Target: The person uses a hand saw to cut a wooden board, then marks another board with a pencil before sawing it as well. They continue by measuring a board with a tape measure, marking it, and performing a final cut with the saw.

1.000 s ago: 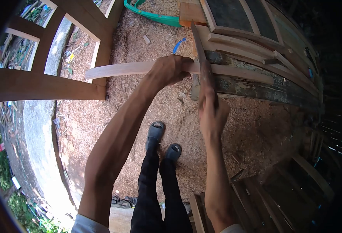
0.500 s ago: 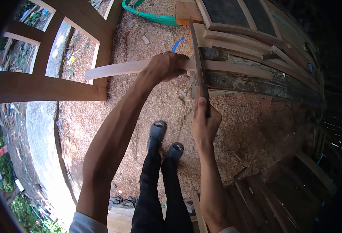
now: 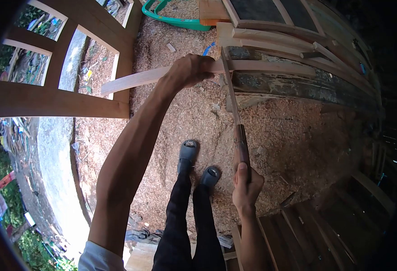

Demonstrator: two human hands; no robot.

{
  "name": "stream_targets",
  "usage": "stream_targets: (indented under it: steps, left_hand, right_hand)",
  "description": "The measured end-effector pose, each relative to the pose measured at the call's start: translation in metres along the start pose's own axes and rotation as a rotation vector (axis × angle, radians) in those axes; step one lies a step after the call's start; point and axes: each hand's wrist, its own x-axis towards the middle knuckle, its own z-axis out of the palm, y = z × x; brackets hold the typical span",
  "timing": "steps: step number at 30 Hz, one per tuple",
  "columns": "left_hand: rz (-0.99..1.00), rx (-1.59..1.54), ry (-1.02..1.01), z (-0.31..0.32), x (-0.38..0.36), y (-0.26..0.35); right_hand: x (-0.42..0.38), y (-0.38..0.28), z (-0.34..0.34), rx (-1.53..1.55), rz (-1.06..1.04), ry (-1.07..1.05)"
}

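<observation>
A long pale wooden strip (image 3: 270,67) lies with its right part on a dark rough timber beam (image 3: 284,86), while its left part sticks out over the floor. My left hand (image 3: 190,71) is closed around the strip, just left of a handsaw (image 3: 233,95). The saw's blade crosses the strip near the beam's left end. Its dark handle is in my right hand (image 3: 247,185), which is wrapped round it with the thumb along the top. Whether the teeth have cut into the wood cannot be made out.
A wooden frame with square openings (image 3: 99,107) stands at left. Boards (image 3: 275,40) and a panelled frame (image 3: 270,18) lie behind the beam. A green plastic object (image 3: 180,22) is at the back. Wood shavings cover the floor (image 3: 162,135); planks (image 3: 293,226) lie lower right.
My right hand has drawn the saw back toward my body and slightly right, so less blade reaches past the strip. My left hand keeps its hold; the whole view has shifted slightly.
</observation>
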Motion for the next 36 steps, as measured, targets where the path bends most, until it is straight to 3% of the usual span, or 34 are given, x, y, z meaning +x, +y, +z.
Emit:
stream_targets:
  steps: [4, 6, 8, 11, 13, 16, 18, 20, 27, 32, 36]
  left_hand:
    - [0.07, -0.025, 0.001, -0.002, 0.005, -0.005]
    - [0.02, -0.042, -0.025, 0.005, 0.001, -0.002]
    - [-0.029, -0.047, -0.029, -0.003, 0.003, 0.0]
    - [-0.025, -0.047, -0.049, 0.0, -0.001, 0.0]
    - [-0.027, -0.03, -0.026, -0.006, 0.002, 0.001]
    - [0.018, -0.027, 0.026, 0.001, 0.003, -0.005]
    - [0.012, -0.026, 0.033, 0.006, 0.0, -0.006]
    - [0.023, -0.029, 0.021, 0.002, 0.002, -0.005]
    - [0.012, -0.012, -0.012, -0.005, 0.007, -0.003]
    - [-0.012, 0.012, -0.042, -0.005, 0.002, 0.002]
    - [-0.018, -0.001, -0.033, -0.012, 0.005, 0.0]
  right_hand:
    - [0.01, -0.024, 0.013, -0.042, -0.049, 0.044]
    - [0.074, -0.059, 0.036, -0.129, -0.01, -0.022]
    - [0.127, -0.09, 0.069, -0.213, -0.196, 0.033]
    - [0.094, -0.053, 0.047, -0.2, -0.053, -0.029]
    - [0.03, -0.035, 0.02, -0.184, -0.046, -0.013]
    - [0.004, -0.027, 0.009, -0.094, 0.01, 0.007]
    - [0.058, -0.047, 0.026, -0.125, 0.026, -0.024]
    - [0.115, -0.066, 0.062, -0.194, -0.1, -0.002]
    - [0.001, -0.044, 0.008, -0.141, 0.005, 0.016]
    - [0.123, -0.096, 0.073, -0.208, -0.089, 0.023]
    - [0.072, -0.065, 0.038, -0.172, -0.031, -0.037]
